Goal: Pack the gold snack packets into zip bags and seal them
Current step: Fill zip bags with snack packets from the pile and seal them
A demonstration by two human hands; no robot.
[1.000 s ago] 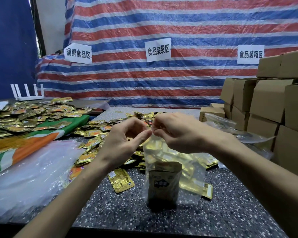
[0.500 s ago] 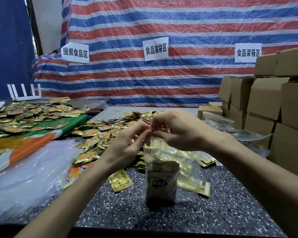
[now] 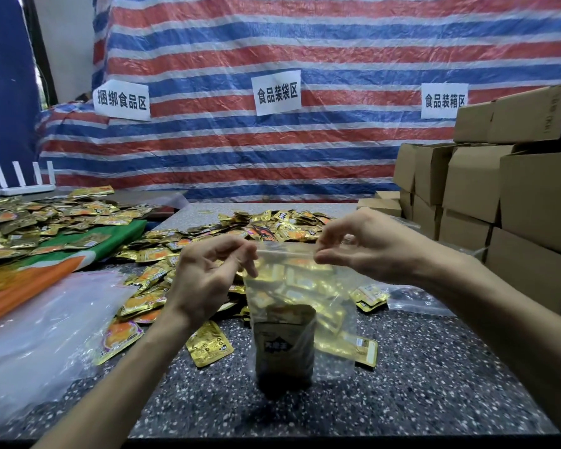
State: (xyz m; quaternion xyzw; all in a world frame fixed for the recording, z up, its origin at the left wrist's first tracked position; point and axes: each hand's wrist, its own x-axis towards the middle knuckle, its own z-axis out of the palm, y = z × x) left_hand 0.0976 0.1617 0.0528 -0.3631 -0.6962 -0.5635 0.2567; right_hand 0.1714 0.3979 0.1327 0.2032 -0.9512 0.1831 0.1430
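Fingers of the left hand (image 3: 208, 280) curled, thumb and fingertips pinching the left end of the top strip of a clear zip bag (image 3: 337, 319). Same grip at the right hand (image 3: 363, 251), thumb and forefinger pinching the strip's right end, spare fingers arched above. Strip drawn level and taut between the two pinches; whether it is pressed fully closed, impossible to tell. Half a second ago, both hands nearly touching over the middle of the bag's top; now spread apart to its two corners, the bag itself in the same spot. Forearms reaching in from the lower corners, wrists raised above the table, left palm turned toward the viewer, right hand seen from its thumb side. Bag upright on the dark speckled table (image 3: 418, 400), near its front edge, filled with gold snack packets (image 3: 298, 280) and one dark packet (image 3: 284, 348) at the front. Behind and left of the bag, loose gold packets (image 3: 162, 254) heaped across the table. Far left, a stack of clear plastic bags (image 3: 39, 325) and a green and orange cloth (image 3: 62, 264). At right, stacked cardboard boxes (image 3: 506, 189). At the back, a red, white and blue striped tarp (image 3: 305, 43) with three paper signs (image 3: 276, 92).
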